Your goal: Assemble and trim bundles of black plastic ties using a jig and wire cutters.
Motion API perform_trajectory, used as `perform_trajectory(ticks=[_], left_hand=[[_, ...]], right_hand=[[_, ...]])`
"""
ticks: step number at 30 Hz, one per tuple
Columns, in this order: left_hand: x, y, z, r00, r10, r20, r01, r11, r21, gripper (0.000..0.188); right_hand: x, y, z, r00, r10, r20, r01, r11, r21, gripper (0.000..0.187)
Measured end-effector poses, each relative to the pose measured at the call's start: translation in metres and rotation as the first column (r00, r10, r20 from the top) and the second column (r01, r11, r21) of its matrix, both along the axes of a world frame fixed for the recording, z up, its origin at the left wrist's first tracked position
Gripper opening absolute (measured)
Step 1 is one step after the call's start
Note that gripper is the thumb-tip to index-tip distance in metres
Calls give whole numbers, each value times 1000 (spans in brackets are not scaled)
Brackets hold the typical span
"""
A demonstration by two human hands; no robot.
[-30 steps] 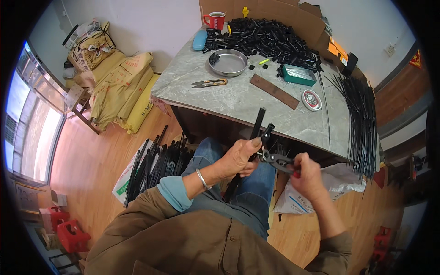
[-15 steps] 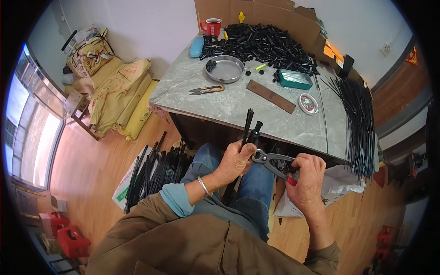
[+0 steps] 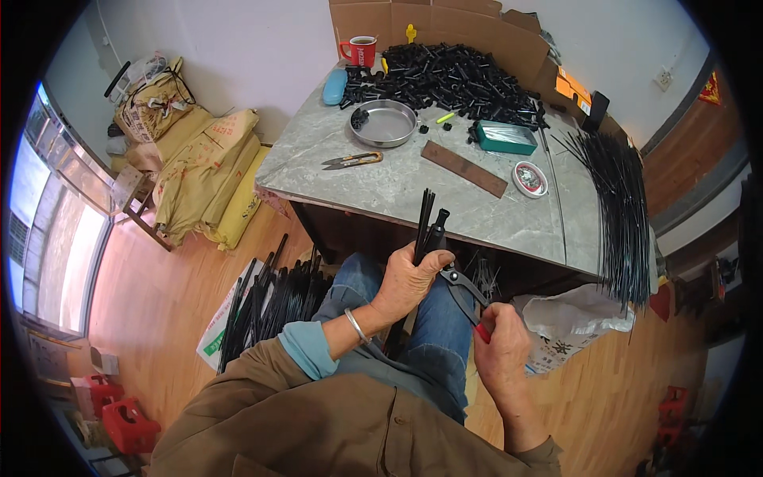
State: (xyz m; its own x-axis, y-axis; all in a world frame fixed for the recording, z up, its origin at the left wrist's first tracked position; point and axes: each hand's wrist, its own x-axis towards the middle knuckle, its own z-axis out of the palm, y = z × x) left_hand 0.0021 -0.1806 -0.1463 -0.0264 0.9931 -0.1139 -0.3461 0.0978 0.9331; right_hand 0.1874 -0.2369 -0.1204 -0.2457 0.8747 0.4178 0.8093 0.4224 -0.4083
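My left hand (image 3: 407,285) is wrapped round a bundle of thin black rods (image 3: 424,219) and a thicker black tube (image 3: 437,226) with a narrower tip, all pointing up toward the table edge. My right hand (image 3: 502,346) grips a pair of pincers (image 3: 462,298) by its dark handles, one with a red end. The pincers' head lies right by my left thumb, at the side of the held bundle. What is between its jaws, if anything, is hidden. Both hands are above my lap, in front of the table (image 3: 362,187).
A heap of short black tubes (image 3: 453,83) covers the table's back, near a red mug (image 3: 362,52). A round metal pan (image 3: 395,127), thread snips (image 3: 352,160), a brown bar (image 3: 463,168) and long black wires (image 3: 616,215) lie there too. Black rods (image 3: 274,310) and a white sack (image 3: 568,326) flank my legs.
My right hand has moved left and down, swinging the pincers from nearly level to a steeper slant. My left hand keeps its grip on the rods and tube. The view has shifted slightly.
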Motion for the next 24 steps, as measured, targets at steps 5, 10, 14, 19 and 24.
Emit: perform_trajectory(ticks=[5,10,14,19,24], left_hand=[[-4,0,-4,1000,-28,10,28,1000,-5,38],[-5,-2,0,991,-126,47,127,992,-21,41],[-13,0,4,985,-169,-23,169,986,-3,47],[-17,0,3,978,-183,100,177,982,64,48],[-18,-1,-3,970,-227,90,217,971,104,62]], right_hand=[[8,4,-9,965,81,-249,-133,971,-199,31],[29,3,-34,379,-410,-830,-873,141,-468,34],[24,25,8,858,51,-511,-501,301,-812,30],[28,22,3,850,215,-482,-452,769,-453,11],[24,16,20,722,-229,-652,-657,67,-751,19]])
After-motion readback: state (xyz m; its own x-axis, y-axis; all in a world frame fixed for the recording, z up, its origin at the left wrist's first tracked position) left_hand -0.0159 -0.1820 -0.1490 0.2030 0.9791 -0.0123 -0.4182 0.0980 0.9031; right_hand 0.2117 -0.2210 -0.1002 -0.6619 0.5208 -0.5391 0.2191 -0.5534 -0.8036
